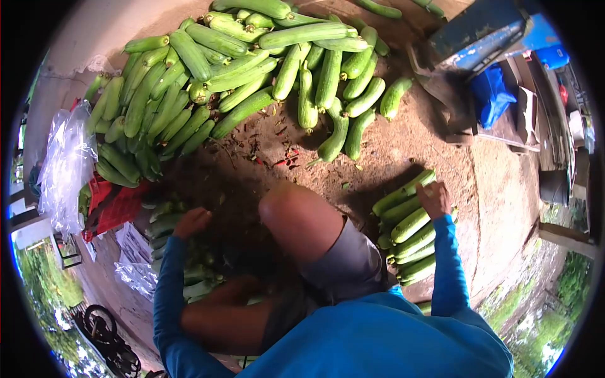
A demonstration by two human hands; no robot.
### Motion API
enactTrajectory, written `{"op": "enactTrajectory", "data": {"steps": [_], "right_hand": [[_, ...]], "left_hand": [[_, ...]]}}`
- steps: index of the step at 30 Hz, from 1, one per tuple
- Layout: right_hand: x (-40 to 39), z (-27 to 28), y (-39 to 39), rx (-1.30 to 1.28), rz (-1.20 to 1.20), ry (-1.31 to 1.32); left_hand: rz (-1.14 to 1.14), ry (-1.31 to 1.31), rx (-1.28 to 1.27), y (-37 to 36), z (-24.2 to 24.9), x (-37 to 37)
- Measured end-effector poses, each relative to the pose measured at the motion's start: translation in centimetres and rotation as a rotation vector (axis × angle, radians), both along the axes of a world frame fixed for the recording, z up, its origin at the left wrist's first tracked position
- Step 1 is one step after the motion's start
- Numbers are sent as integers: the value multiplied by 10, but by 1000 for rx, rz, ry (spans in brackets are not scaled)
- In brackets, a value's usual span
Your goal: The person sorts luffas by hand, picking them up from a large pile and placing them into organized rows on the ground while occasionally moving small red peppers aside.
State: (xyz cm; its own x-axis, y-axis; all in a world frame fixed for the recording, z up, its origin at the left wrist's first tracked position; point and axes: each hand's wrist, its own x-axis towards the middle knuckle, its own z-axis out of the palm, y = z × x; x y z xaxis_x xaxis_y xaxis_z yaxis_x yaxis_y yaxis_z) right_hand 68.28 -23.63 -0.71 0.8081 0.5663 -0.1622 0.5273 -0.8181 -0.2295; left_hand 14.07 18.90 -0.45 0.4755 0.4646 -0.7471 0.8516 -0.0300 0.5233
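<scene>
My right hand (435, 199) is at the far end of a long green gourd (403, 190), its fingers curled against the tip. That gourd lies at the top of a neat row of gourds (413, 228) to the right of my knee. To the left, my left hand (193, 222) hovers with loosely bent fingers and no visible object in it. Below and beside it, in shadow, lies another group of gourds (165, 224), partly hidden by my arm and leg.
A big heap of gourds (236, 63) covers the ground ahead. Clear plastic bags (68, 164) and a red crate (113, 205) are at the left. Small red bits (287, 159) litter the floor. A blue bag (493, 94) sits in a wooden frame at the right.
</scene>
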Motion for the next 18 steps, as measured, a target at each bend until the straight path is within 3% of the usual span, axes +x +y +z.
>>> {"op": "enactTrajectory", "data": {"steps": [1, 2, 3, 5, 7, 8, 10, 12, 14, 16, 18], "right_hand": [[2, 8, 50, 171, 26, 203], [3, -8, 93, 214, 85, 127], [14, -32, 132, 406, 150, 214], [28, -50, 222, 426, 235, 402], [25, -45, 298, 336, 5, 698], [34, -86, 333, 361, -111, 721], [36, -119, 374, 238, -175, 500], [30, -149, 393, 184, -264, 335], [12, -128, 382, 229, -226, 356], [14, -141, 376, 328, -186, 393], [25, -159, 377, 320, -145, 492]], "left_hand": [[-160, 18, 184, 1, -13, -8], [-319, 42, 369, 1, -20, -14], [-312, 41, 374, 1, -20, -13], [-381, -71, 325, -2, -22, -7], [-329, -187, 323, -5, -20, 18], [-283, -310, 318, -5, -18, 39], [-473, -242, 294, 19, -13, 106], [-395, -546, 248, 51, -40, 162], [-293, -509, 482, 74, -60, 235], [-47, -687, 625, 89, -73, 302], [167, -669, 636, 103, -107, 356]]}}
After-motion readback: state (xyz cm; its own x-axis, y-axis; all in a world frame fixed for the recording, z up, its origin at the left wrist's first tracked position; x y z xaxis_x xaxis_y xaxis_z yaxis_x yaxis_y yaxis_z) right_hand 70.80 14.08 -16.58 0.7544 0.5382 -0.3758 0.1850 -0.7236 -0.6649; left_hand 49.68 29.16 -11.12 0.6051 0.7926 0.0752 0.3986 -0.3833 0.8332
